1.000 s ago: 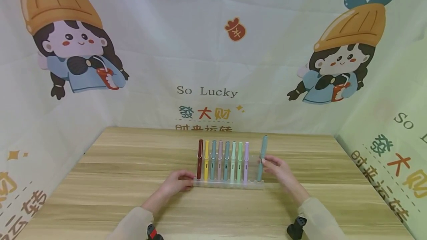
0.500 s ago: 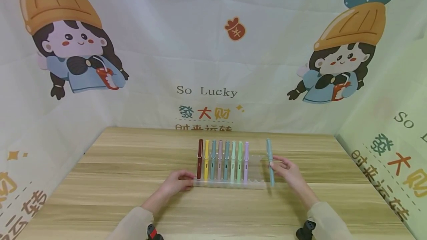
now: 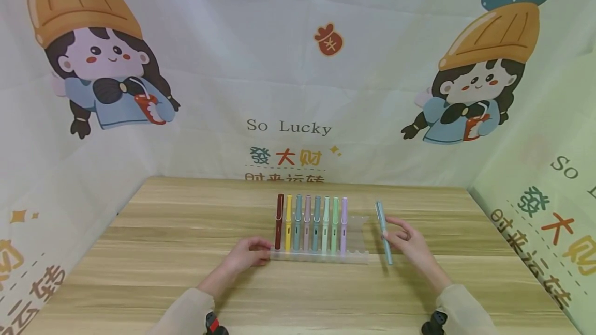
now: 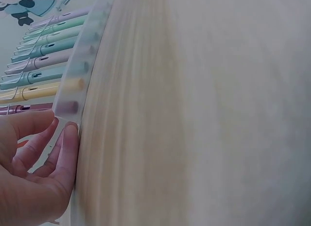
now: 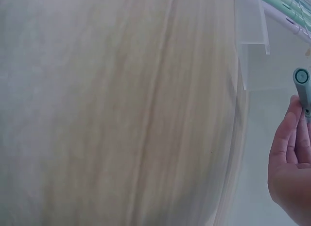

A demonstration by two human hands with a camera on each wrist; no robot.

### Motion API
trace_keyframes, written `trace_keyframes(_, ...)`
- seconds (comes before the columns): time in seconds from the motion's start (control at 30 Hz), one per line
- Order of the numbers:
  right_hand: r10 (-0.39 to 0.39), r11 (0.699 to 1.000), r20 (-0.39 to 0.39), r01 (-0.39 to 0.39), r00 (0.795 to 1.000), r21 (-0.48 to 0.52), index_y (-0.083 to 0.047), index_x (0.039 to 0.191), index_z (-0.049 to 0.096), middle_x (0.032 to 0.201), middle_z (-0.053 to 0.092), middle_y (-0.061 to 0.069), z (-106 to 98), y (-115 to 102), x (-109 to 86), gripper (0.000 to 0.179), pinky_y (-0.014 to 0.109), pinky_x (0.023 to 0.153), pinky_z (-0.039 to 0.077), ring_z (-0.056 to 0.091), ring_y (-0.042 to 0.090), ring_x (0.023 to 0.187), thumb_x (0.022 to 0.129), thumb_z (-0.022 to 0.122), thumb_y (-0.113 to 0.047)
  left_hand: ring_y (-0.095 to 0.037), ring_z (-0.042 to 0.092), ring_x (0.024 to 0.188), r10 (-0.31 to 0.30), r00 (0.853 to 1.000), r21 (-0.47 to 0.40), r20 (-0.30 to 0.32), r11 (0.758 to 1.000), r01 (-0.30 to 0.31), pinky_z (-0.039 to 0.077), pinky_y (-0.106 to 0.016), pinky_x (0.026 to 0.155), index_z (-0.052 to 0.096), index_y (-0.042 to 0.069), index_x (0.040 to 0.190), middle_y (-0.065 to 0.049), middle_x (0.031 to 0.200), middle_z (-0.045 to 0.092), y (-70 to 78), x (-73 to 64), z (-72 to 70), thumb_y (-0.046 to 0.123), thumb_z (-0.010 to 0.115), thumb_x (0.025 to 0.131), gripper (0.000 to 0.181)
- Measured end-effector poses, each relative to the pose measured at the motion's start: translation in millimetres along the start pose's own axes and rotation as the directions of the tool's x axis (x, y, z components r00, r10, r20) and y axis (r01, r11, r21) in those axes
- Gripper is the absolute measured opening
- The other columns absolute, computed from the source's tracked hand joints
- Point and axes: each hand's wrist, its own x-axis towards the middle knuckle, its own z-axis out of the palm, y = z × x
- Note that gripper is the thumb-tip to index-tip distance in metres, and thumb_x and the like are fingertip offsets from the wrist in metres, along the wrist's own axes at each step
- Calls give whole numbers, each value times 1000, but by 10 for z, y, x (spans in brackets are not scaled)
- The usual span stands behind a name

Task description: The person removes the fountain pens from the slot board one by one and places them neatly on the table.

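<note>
A clear pen stand (image 3: 321,258) stands on the wooden table with several capped pens leaning in its left and middle slots. They run from a dark red pen (image 3: 279,224) and a yellow pen (image 3: 288,224) to a light purple pen (image 3: 344,226); the slots at the right end hold none. My left hand (image 3: 249,252) holds the stand's left end, fingertips at its corner beside the dark red pen in the left wrist view. Right of the stand, my right hand (image 3: 410,242) pinches a blue-green pen (image 3: 382,218) around its middle, tilted with the top leaning left.
The wooden table (image 3: 298,299) reaches to a printed cloth backdrop (image 3: 288,87) at the back and sides. Dark wrist devices sit at both sleeves.
My right hand has lifted the blue-green pen out of the stand's right-end slot and carried it right and slightly toward me. The left hand and the stand have stayed put.
</note>
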Motion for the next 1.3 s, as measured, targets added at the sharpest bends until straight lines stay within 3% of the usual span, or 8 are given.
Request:
trace_keyframes(0.23,23,999,-3,-23,1000,-30,8,124,39,97,57,29,-9,34,11,45,32,70,51,60,28,81,85,56,-6,-21,57,77,-7,1000,3,-7,1000,7,51,-33,72,53,-13,102,-11,87,58,7,-2,4,-5,57,80,24)
trace_keyframes(0.47,91,993,11,-90,996,-77,12,122,38,84,61,22,-13,94,19,46,32,64,52,60,22,67,84,57,-5,-21,57,77,-14,1000,13,-13,1000,14,51,-33,72,54,-12,102,-11,87,58,17,-1,2,-5,57,80,23)
trace_keyframes(0.8,129,986,46,-124,991,-110,19,116,39,82,62,20,-6,91,34,40,32,62,53,59,21,67,83,55,0,-22,57,78,-7,1000,2,-9,1000,7,51,-33,72,53,-13,102,-12,88,58,22,-14,-3,-5,57,80,24)
trace_keyframes(1.3,181,928,-35,-182,983,-324,13,106,51,73,56,10,31,82,63,31,30,56,51,54,17,60,81,59,-2,-22,57,78,6,1000,6,6,1000,-6,51,-33,72,53,-13,101,-12,87,58,21,-15,-5,-6,56,81,22)
